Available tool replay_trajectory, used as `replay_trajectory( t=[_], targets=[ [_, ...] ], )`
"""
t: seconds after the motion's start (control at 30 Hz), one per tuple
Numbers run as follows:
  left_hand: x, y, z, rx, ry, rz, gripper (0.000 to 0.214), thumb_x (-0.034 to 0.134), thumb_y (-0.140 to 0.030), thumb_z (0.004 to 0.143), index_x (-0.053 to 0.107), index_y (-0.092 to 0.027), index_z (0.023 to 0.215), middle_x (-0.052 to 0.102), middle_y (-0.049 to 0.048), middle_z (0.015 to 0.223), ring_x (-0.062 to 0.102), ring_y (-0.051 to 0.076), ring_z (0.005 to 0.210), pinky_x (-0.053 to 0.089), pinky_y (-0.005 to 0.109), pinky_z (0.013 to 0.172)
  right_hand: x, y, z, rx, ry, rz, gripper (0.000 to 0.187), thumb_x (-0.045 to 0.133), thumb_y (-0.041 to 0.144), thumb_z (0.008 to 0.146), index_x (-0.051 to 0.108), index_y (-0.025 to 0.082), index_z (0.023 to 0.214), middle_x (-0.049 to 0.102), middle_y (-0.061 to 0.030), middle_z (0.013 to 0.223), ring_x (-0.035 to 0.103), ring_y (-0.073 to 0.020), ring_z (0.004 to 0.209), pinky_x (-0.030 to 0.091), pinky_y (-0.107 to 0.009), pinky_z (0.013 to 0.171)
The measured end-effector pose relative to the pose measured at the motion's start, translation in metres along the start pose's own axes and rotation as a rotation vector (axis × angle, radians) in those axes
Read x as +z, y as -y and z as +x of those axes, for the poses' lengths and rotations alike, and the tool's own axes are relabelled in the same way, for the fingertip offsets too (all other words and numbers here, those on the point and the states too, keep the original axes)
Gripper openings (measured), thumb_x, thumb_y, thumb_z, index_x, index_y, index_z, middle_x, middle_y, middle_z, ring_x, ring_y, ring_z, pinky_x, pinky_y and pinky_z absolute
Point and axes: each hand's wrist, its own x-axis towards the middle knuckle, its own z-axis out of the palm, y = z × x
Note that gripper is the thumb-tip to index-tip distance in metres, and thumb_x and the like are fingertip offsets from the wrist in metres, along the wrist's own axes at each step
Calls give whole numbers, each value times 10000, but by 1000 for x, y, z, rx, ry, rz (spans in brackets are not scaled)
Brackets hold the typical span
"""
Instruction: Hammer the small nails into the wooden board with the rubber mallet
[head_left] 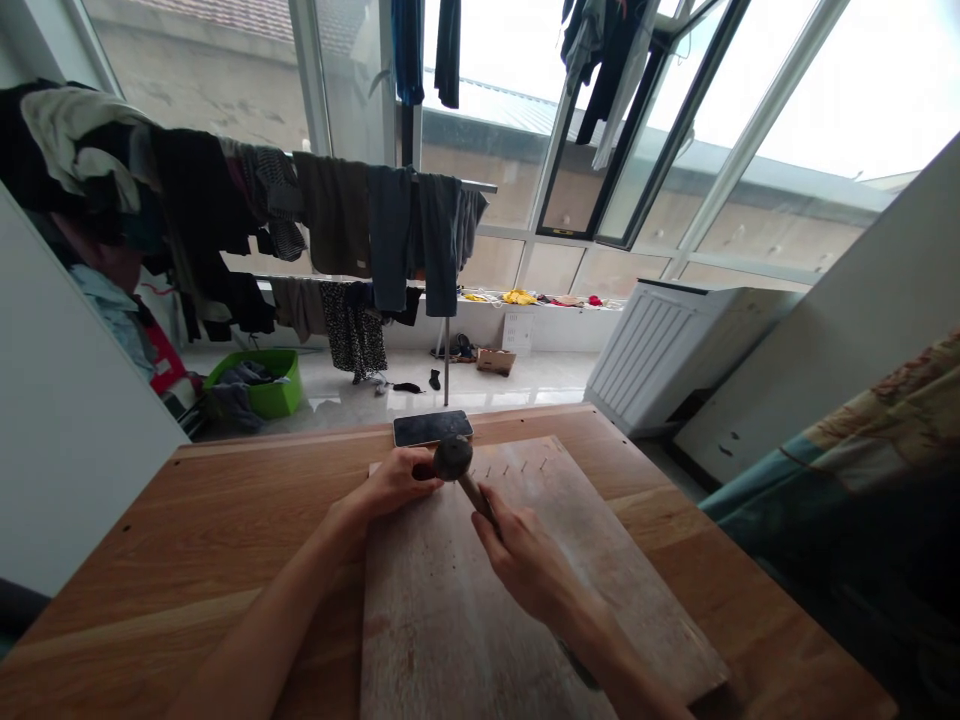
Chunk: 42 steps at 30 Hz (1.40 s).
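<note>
My right hand (521, 550) is wrapped around the handle of a hammer (454, 459), whose dark round head is raised over the far left part of a worn wooden board (465, 610). Close under the head, my left hand (401, 482) rests at the board's far left corner with thumb and fingers pinched together. Whatever sits between those fingertips is hidden or too small to make out. To the right of the hammer head, several thin nails (506, 468) stand upright in a row along the board's far edge.
The board lies on a wooden table (247, 540). A phone (433, 429) lies just beyond the board. Past the table stand a laundry-hung drying rack (337, 220), a green tub (274, 385) of clothes and a white ribbed appliance (652, 350). A curtain (840, 450) hangs at right.
</note>
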Motion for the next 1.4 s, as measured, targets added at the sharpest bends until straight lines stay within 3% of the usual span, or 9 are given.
replay_trajectory(
  t=[0.33, 0.5, 0.63, 0.73, 0.83, 0.93, 1.07, 1.27, 1.4],
  targets=[
    [1, 5, 0, -38, 13, 21, 212, 693, -354, 793, 733, -150, 835, 673, 24, 793, 600, 165, 738, 475, 262, 694, 0, -6, -2, 16, 20, -1, 393, 423, 321, 1020, 619, 190, 1335, 759, -105, 1002, 689, -270, 938, 454, -330, 810],
    [-8, -13, 1, -61, 37, 193, 240, 749, -379, 754, 637, -176, 818, 594, -12, 745, 544, 143, 663, 446, 249, 602, -18, -32, -24, 189, -76, 44, 512, 428, 467, 994, 592, 226, 1415, 758, -96, 1036, 690, -287, 1023, 493, -354, 874],
    [2, -55, 1, 113, -9, 396, 144, 670, -312, 870, 601, -186, 868, 609, 8, 854, 577, 152, 739, 465, 266, 664, -23, -66, -49, 337, -86, 65, 586, 429, 523, 962, 592, 220, 1436, 768, -109, 1084, 694, -309, 1091, 516, -378, 924],
    [31, -90, -2, 277, 131, 569, 32, 590, -169, 925, 613, -189, 934, 665, 22, 940, 625, 159, 778, 476, 278, 682, -17, -84, -60, 411, -89, 54, 650, 436, 525, 927, 567, 181, 1462, 732, -145, 1237, 642, -329, 1220, 480, -417, 1033],
    [66, -106, -7, 535, 261, 760, 140, 552, -51, 923, 618, -175, 924, 695, 42, 953, 655, 187, 869, 499, 303, 725, -12, -91, -60, 414, -94, 66, 681, 411, 535, 925, 535, 169, 1485, 682, -147, 1351, 600, -323, 1287, 443, -421, 1088],
    [88, -100, -8, 724, 269, 879, 90, 592, -78, 938, 633, -154, 911, 712, 64, 929, 665, 210, 924, 513, 325, 760, -13, -89, -56, 382, -82, 83, 655, 386, 519, 940, 545, 173, 1472, 662, -136, 1390, 600, -325, 1283, 445, -427, 1082],
    [91, -83, -5, 833, 228, 963, 106, 616, -75, 922, 643, -145, 847, 709, 64, 819, 667, 218, 838, 502, 338, 718, -16, -84, -55, 355, -98, 96, 602, 395, 489, 958, 574, 177, 1440, 700, -137, 1327, 626, -338, 1239, 459, -451, 1055],
    [86, -87, -8, 832, 225, 986, 164, 548, -82, 949, 640, -177, 851, 690, 71, 809, 637, 215, 768, 469, 357, 679, -13, -86, -58, 328, -109, 80, 563, 379, 449, 985, 560, 192, 1452, 684, -132, 1362, 637, -342, 1211, 465, -467, 1045],
    [68, -86, -17, 724, 243, 925, 112, 571, -127, 954, 651, -181, 1011, 681, 52, 868, 632, 213, 805, 471, 347, 720, -12, -87, -58, 357, -100, 77, 602, 385, 477, 979, 537, 169, 1474, 650, -137, 1411, 621, -341, 1237, 452, -456, 1070]
  ],
)
